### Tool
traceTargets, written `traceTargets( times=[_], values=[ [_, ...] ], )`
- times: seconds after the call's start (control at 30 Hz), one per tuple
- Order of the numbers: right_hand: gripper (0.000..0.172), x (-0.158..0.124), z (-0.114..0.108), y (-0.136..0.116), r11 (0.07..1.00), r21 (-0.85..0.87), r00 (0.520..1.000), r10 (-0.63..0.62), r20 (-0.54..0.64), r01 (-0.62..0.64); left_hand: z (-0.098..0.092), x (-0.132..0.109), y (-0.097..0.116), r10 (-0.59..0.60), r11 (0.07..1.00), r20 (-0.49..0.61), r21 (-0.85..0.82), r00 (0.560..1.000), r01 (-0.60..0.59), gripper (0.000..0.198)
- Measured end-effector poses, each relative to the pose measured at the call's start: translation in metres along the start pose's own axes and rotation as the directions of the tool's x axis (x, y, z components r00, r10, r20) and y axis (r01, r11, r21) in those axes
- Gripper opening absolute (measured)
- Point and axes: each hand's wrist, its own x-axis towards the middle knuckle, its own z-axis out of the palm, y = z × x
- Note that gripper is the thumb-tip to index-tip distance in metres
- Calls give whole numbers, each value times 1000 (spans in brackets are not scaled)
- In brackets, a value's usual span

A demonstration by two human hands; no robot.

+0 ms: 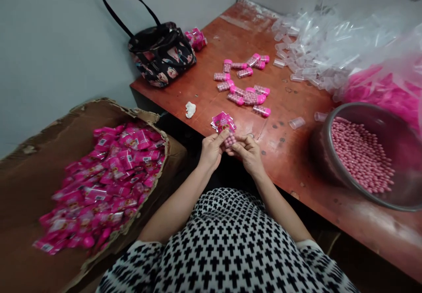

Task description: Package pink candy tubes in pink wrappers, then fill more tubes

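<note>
At the table's near edge, a small clear tube of pink beads (230, 140) is between my two hands. My left hand (211, 151) pinches it from the left, its thumb lying along the side. From the right, the fingers of my right hand (249, 153) close on the tube's lower end. Just beyond my fingertips lie several pink printed labels (223, 120), partly overlapping the tube in view; whether one is in my left hand I cannot tell. Farther back, several filled tubes with pink caps (236, 98) lie scattered on their sides.
To the left stands a torn cardboard box (166, 145) with many pink packets (115, 170). A grey bowl (325, 141) of pink beads (361, 152) sits right, near clear empty tubes (297, 122) and a bag of pink pieces (382, 86). A floral handbag (165, 60) rests on the table (280, 152).
</note>
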Motion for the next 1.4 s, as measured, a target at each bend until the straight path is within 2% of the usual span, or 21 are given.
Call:
traceTargets(
  times=[0.1, 0.23, 0.33, 0.4, 0.47, 0.53, 0.6, 0.63, 0.67, 0.73, 0.8, 0.83, 0.9, 0.97, 1.03, 1.13, 1.2, 1.27, 1.33, 1.4],
  values=[
    [33, 6, 5, 1, 1000, -15, 1000, 2, -25, -3, -5, -6, 0, -18, 1000, 18, 11, 1000, 18, 31],
    [31, 15, 23, 3, 996, -84, 1000, 24, 9, -23, -18, -18, 8, -9, 1000, 28, -3, 1000, 9, 31],
    [29, 17, 41, 2, 986, -167, 997, 5, 75, 8, -32, -29, 26, 85, 996, -28, -12, 996, -86, 32],
    [29, 17, 48, 0, 975, -220, 991, 11, 137, 19, -45, -34, 43, 253, 964, -166, -35, 953, -262, 37],
    [28, 17, 49, -3, 966, -259, 987, 26, 161, 17, -60, -31, 58, 393, 907, -308, -24, 866, -421, 47],
    [28, 17, 45, -5, 959, -282, 991, 29, 131, 10, -72, -19, 67, 445, 887, -361, 50, 819, -460, 54],
    [28, 17, 38, -4, 955, -296, 995, 29, 96, 0, -80, 3, 69, 477, 876, -308, 233, 823, -421, 56],
    [28, 16, 35, -3, 953, -303, 996, 32, 84, -5, -82, 18, 68, 510, 835, -252, 376, 822, -403, 57],
    [28, 15, 32, -2, 950, -311, 996, 37, 77, -11, -83, 34, 66, 562, 741, -182, 545, 807, -393, 58],
    [27, 11, 28, 0, 945, -326, 996, 49, 68, -24, -83, 68, 61, 620, 450, -33, 834, 784, -320, 57],
    [26, 6, 24, 2, 940, -339, 996, 60, 60, -36, -83, 97, 58, 621, 211, 28, 957, 783, -201, 46],
    [25, 4, 23, 2, 938, -343, 997, 62, 54, -40, -85, 108, 57, 622, 136, 37, 979, 782, -155, 39],
    [25, 0, 19, 1, 936, -348, 997, 65, 36, -48, -90, 121, 56, 641, 59, 44, 993, 767, -106, 28],
    [26, -2, 14, -2, 934, -352, 998, 62, 17, -52, -93, 122, 56, 682, 37, 52, 994, 730, -106, 22],
    [27, -1, 9, -6, 934, -353, 999, 54, -2, -51, -91, 111, 54, 717, 6, 101, 988, 690, -151, 28],
    [27, 4, 3, -13, 936, -351, 999, 29, -17, -33, -71, 83, 41, 673, -122, 311, 942, 671, -314, 50],
    [27, 10, 0, -19, 933, -360, 1000, 3, -13, -8, -53, 68, 26, 549, -213, 459, 885, 698, -413, 47],
    [26, 16, -3, -24, 925, -380, 1000, -23, 4, 23, -39, 60, 10, 458, -249, 502, 865, 734, -435, 38],
    [26, 23, -6, -29, 911, -411, 999, -37, 19, 41, -33, 61, -2, 423, -221, 478, 878, 770, -424, 29],
    [27, 32, -11, -32, 886, -460, 998, -60, 14, 60, -34, 66, -9, 441, -142, 446, 891, 779, -430, 22]
  ],
)
